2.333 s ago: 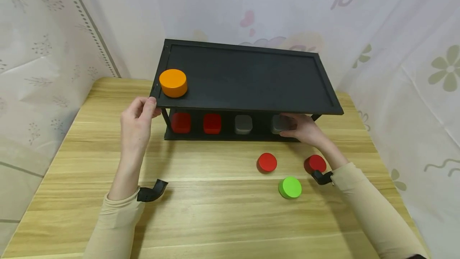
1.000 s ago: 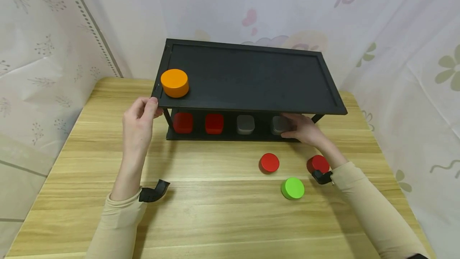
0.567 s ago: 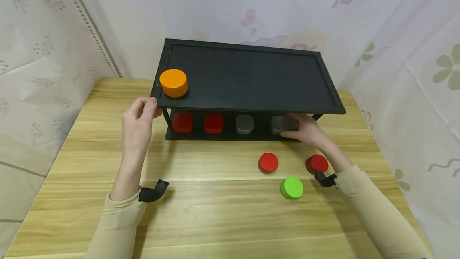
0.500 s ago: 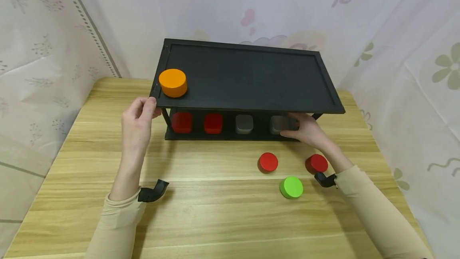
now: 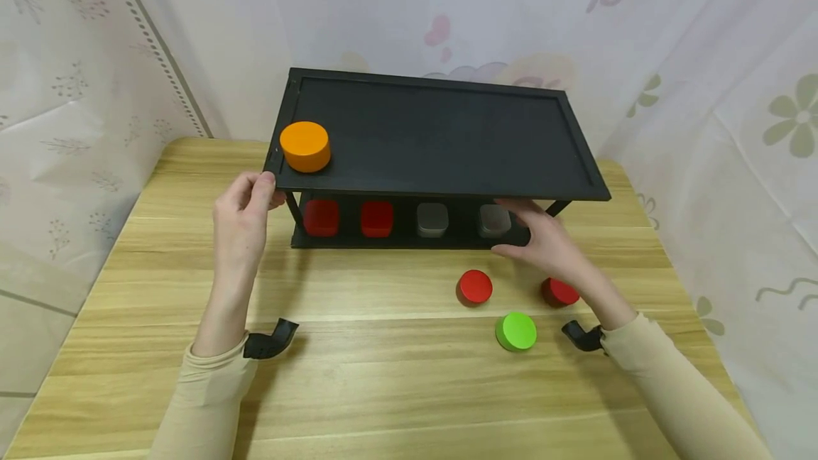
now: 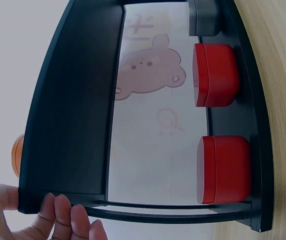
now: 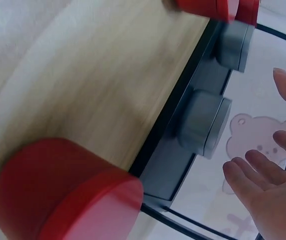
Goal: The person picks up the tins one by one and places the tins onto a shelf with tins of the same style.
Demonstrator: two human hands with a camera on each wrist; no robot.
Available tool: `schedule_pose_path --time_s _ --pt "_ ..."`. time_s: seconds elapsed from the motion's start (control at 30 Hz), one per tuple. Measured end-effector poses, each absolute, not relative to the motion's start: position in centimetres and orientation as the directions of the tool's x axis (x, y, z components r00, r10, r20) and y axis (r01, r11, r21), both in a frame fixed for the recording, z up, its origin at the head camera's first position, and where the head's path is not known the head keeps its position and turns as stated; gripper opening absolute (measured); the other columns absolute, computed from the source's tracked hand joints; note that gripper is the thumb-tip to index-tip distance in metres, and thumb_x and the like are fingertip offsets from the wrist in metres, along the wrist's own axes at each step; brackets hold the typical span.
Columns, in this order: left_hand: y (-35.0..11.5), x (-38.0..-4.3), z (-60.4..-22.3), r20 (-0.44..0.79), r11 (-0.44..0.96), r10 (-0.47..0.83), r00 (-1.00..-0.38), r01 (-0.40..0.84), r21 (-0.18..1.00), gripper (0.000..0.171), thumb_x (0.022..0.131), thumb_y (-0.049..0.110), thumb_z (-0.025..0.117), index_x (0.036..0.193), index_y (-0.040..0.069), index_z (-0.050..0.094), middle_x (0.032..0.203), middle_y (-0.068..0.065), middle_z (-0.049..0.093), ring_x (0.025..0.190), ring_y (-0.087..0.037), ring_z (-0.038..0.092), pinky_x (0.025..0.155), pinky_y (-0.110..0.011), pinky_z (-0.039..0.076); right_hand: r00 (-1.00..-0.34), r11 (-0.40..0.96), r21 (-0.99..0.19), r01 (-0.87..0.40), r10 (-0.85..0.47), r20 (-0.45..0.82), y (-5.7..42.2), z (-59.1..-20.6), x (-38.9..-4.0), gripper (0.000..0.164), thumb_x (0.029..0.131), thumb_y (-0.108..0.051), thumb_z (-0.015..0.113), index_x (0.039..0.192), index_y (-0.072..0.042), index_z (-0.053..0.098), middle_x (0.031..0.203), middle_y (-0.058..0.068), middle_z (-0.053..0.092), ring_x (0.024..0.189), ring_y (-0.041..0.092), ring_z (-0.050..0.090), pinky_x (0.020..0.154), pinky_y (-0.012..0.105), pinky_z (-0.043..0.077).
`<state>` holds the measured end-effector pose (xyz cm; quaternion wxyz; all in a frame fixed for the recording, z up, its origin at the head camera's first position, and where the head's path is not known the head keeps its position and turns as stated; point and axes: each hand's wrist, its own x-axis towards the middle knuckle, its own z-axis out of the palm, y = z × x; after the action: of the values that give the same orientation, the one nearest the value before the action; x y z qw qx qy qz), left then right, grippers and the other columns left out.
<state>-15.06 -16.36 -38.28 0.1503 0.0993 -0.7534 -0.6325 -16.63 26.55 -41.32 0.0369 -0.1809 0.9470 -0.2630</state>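
My left hand (image 5: 243,213) grips the front left corner of a black two-tier rack (image 5: 441,135), thumb on the top shelf and fingers curled beneath its edge. My right hand (image 5: 548,243) is at the front right of the lower shelf, fingers apart and holding nothing. Beside its fingertips stands a grey square-shaped tin (image 5: 494,221), a gap showing between them in the right wrist view. Left of it in the row are another grey tin (image 5: 432,221) and two red square-shaped tins, one mid-row (image 5: 377,219) and one at the left end (image 6: 228,170).
An orange round tin (image 5: 305,147) sits on the top shelf's left front corner. On the wooden table (image 5: 383,375) before the rack stand a red round tin (image 5: 475,287), a green round tin (image 5: 516,332) and a darker red one (image 5: 559,292) under the right forearm.
My right hand has let go of the right grey tin, its fingers spreading and drawing back toward the front. The tin stays on the lower shelf. The left hand keeps its grip on the corner.
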Motion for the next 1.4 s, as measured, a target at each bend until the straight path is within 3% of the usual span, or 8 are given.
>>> schedule_pose_path --time_s 0.3,0.67,1.03,1.4 --pt "-16.4 -15.1 -38.3 0.096 0.178 -0.346 -0.933 0.035 0.983 0.038 0.095 0.038 0.053 0.094 0.001 0.062 0.08 0.0 0.063 0.081 -0.017 0.061 0.083 -0.023 0.05 -0.905 0.767 -0.525 -0.369 -0.425 0.015 25.9 -41.3 -14.6 0.081 0.073 -0.032 0.081 0.143 -0.02 0.041 0.145 0.004 0.043 0.131 0.026 0.043 0.099 0.047 0.046" --pt "-16.3 -15.1 -38.2 0.084 0.17 -0.347 -0.934 0.025 0.985 0.035 0.095 0.037 0.053 0.093 0.004 0.063 0.082 0.0 0.063 0.082 -0.02 0.06 0.083 -0.023 0.049 -0.879 0.761 -0.525 -0.381 -0.475 -0.05 25.8 -42.2 -12.3 0.082 0.072 -0.037 0.081 0.142 -0.037 0.038 0.142 -0.004 0.046 0.125 0.021 0.049 0.099 0.043 0.047" --pt "-16.3 -15.2 -38.0 0.082 0.19 -0.348 -0.934 0.015 0.982 0.037 0.095 0.039 0.052 0.093 0.003 0.062 0.079 0.001 0.063 0.079 -0.015 0.06 0.084 -0.023 0.049 -0.855 0.765 -0.527 -0.371 -0.502 -0.127 26.5 -43.1 -9.0 0.09 0.07 -0.037 0.082 0.145 -0.021 0.036 0.145 0.0 0.044 0.125 0.022 0.05 0.099 0.04 0.048" --pt "-16.3 -15.1 -38.1 0.077 0.18 -0.353 -0.932 0.013 0.984 0.038 0.095 0.038 0.052 0.093 0.001 0.062 0.079 0.001 0.064 0.078 -0.013 0.059 0.083 -0.024 0.048 -0.87 0.81 -0.496 -0.314 -0.454 -0.191 27.6 -43.8 -5.9 0.092 0.066 -0.043 0.084 0.144 -0.025 0.038 0.142 -0.01 0.045 0.125 0.012 0.05 0.099 0.039 0.048"
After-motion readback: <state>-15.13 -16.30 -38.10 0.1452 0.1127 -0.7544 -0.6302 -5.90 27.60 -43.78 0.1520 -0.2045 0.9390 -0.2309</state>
